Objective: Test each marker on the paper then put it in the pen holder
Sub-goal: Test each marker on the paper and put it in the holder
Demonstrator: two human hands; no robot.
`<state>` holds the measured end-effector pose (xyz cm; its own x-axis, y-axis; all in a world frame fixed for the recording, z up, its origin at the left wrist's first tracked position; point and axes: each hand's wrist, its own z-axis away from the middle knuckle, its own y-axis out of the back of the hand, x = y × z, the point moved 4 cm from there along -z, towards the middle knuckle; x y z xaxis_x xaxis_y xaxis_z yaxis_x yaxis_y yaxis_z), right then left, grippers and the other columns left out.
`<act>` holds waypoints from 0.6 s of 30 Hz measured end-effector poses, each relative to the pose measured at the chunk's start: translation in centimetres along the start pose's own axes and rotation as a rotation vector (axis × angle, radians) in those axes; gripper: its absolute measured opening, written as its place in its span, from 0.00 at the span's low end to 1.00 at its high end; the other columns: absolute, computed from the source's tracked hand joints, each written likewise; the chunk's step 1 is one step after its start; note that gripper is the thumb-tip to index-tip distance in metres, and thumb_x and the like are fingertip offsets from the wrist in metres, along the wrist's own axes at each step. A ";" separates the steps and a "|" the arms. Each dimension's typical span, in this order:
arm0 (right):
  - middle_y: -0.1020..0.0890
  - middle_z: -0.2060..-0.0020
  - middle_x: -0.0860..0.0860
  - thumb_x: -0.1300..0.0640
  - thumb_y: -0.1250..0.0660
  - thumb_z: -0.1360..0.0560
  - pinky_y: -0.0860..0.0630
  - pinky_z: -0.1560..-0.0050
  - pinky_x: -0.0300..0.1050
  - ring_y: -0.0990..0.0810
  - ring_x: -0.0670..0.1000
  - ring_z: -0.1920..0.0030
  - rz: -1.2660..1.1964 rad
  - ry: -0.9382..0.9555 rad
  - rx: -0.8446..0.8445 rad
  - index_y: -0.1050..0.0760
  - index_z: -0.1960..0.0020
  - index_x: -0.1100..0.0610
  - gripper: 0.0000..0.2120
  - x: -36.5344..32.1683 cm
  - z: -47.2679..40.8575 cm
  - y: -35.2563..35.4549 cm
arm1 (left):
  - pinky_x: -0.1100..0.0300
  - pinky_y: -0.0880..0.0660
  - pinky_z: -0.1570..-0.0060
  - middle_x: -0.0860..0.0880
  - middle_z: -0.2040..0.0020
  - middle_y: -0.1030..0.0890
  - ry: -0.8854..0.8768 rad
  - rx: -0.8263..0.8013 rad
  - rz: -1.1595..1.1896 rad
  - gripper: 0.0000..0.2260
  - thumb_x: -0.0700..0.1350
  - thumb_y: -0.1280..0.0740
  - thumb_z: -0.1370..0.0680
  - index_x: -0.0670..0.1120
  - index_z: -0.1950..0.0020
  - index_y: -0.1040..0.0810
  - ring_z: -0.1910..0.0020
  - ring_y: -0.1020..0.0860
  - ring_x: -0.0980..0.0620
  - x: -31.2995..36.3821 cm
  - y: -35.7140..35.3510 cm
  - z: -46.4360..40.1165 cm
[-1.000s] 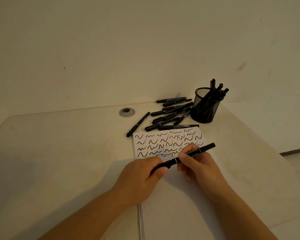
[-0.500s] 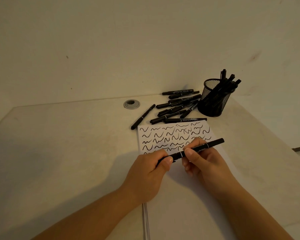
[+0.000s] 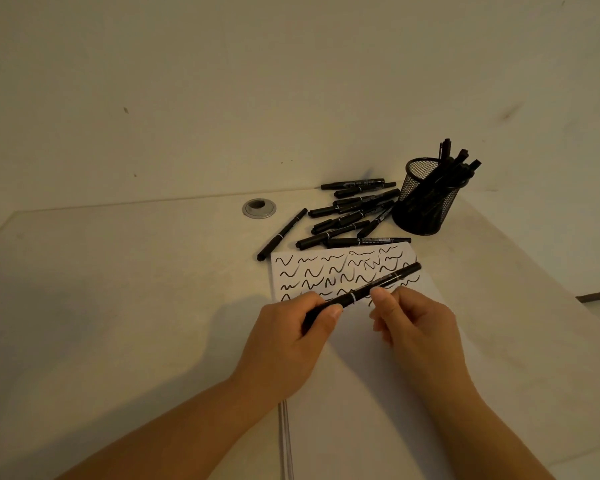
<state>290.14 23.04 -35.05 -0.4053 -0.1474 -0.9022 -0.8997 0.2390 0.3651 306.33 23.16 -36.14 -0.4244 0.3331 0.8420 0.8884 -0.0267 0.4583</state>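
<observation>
A black marker (image 3: 388,280) is held level above the white paper (image 3: 357,358), slanting up to the right. My left hand (image 3: 288,344) grips its near end. My right hand (image 3: 413,323) pinches its middle with thumb and fingers. Rows of black squiggles (image 3: 329,271) cover the paper's far part. Several black markers (image 3: 354,213) lie in a loose pile beyond the paper. The black mesh pen holder (image 3: 426,199) stands at the far right with several markers sticking out.
A round grey cable grommet (image 3: 258,207) sits in the desk near the wall. One marker (image 3: 282,234) lies apart, left of the pile. The desk's right edge runs diagonally close to the pen holder. The wall rises right behind the desk.
Both hands keep the same hold on the marker. The view has tilted slightly, so the desk sits a little lower and further right in the frame.
</observation>
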 end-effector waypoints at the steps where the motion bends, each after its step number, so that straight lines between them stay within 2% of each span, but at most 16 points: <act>1: 0.23 0.74 0.45 0.41 0.36 0.31 0.31 0.70 0.32 0.26 0.43 0.72 0.103 0.126 0.047 0.25 0.68 0.51 0.15 -0.6 0.2 0.3 | 0.66 0.38 0.76 0.56 0.76 0.29 -0.006 0.016 -0.020 0.16 0.62 0.43 0.27 0.53 0.67 0.29 0.77 0.33 0.57 -0.1 0.2 -0.1; 2: 0.22 0.68 0.43 0.44 0.34 0.29 0.31 0.70 0.31 0.27 0.41 0.71 0.235 0.304 0.069 0.23 0.64 0.49 0.10 -1.5 0.5 0.4 | 0.66 0.38 0.76 0.56 0.76 0.29 -0.013 0.028 -0.044 0.15 0.62 0.43 0.28 0.54 0.68 0.30 0.77 0.33 0.57 -0.1 0.4 -0.2; 3: 0.22 0.62 0.43 0.49 0.32 0.28 0.30 0.69 0.30 0.27 0.40 0.69 0.372 0.477 0.060 0.21 0.59 0.50 0.05 -2.4 0.7 0.2 | 0.67 0.37 0.76 0.56 0.76 0.30 -0.020 0.036 -0.067 0.14 0.61 0.43 0.28 0.55 0.68 0.31 0.76 0.33 0.57 -0.2 0.5 -0.3; 4: 0.21 0.58 0.46 0.53 0.30 0.29 0.29 0.70 0.32 0.26 0.40 0.67 0.503 0.619 0.042 0.20 0.54 0.52 0.05 -3.1 0.9 -0.3 | 0.66 0.37 0.75 0.55 0.77 0.31 -0.026 0.042 -0.084 0.13 0.59 0.41 0.26 0.56 0.69 0.32 0.76 0.33 0.57 -0.2 0.5 -0.4; 6: 0.19 0.58 0.50 0.58 0.26 0.33 0.26 0.74 0.38 0.22 0.47 0.65 0.688 0.794 -0.028 0.19 0.51 0.55 0.10 -3.8 0.9 -1.0 | 0.66 0.37 0.74 0.55 0.76 0.32 -0.049 0.048 -0.109 0.13 0.55 0.39 0.25 0.56 0.69 0.33 0.75 0.33 0.57 -0.2 0.5 -0.4; 9: 0.19 0.62 0.50 0.59 0.26 0.34 0.27 0.74 0.40 0.22 0.50 0.66 0.803 0.939 -0.115 0.19 0.53 0.56 0.10 -4.4 0.5 -1.6 | 0.67 0.36 0.72 0.56 0.75 0.31 -0.103 0.054 -0.127 0.11 0.59 0.42 0.25 0.56 0.65 0.30 0.73 0.30 0.57 0.0 0.6 -0.3; 12: 0.19 0.62 0.51 0.59 0.26 0.33 0.25 0.73 0.41 0.22 0.51 0.66 0.831 0.970 -0.178 0.20 0.54 0.57 0.09 -5.0 -0.8 -1.6 | 0.68 0.36 0.73 0.57 0.74 0.30 -0.171 0.099 -0.148 0.21 0.67 0.51 0.25 0.55 0.60 0.27 0.73 0.29 0.57 0.6 1.2 -0.9; 14: 0.20 0.63 0.51 0.59 0.28 0.32 0.24 0.71 0.42 0.22 0.51 0.66 0.843 0.922 -0.161 0.21 0.54 0.57 0.08 -5.5 -2.5 -1.0 | 0.68 0.36 0.73 0.56 0.72 0.28 -0.199 0.151 -0.135 0.24 0.67 0.56 0.25 0.54 0.57 0.26 0.73 0.29 0.58 0.6 1.9 -1.9; 17: 0.21 0.60 0.52 0.59 0.32 0.29 0.21 0.64 0.48 0.24 0.50 0.61 0.696 0.705 0.015 0.24 0.50 0.59 0.08 -6.9 -6.1 1.2 | 0.63 0.28 0.64 0.56 0.61 0.26 -0.189 0.286 -0.252 0.21 0.61 0.52 0.23 0.49 0.52 0.26 0.63 0.27 0.58 -0.5 3.6 -4.4; 18: 0.21 0.59 0.51 0.60 0.33 0.28 0.22 0.61 0.45 0.25 0.49 0.60 0.599 0.618 0.099 0.26 0.48 0.59 0.09 -7.2 -7.5 2.2 | 0.59 0.26 0.61 0.54 0.57 0.26 -0.154 0.316 -0.333 0.18 0.58 0.48 0.23 0.48 0.51 0.26 0.58 0.26 0.56 -1.3 4.1 -5.3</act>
<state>289.91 17.43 -26.04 -0.8477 -0.4581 -0.2676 -0.5000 0.5211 0.6917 309.61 17.60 -33.81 -0.6853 0.4110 0.6012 0.7282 0.3849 0.5671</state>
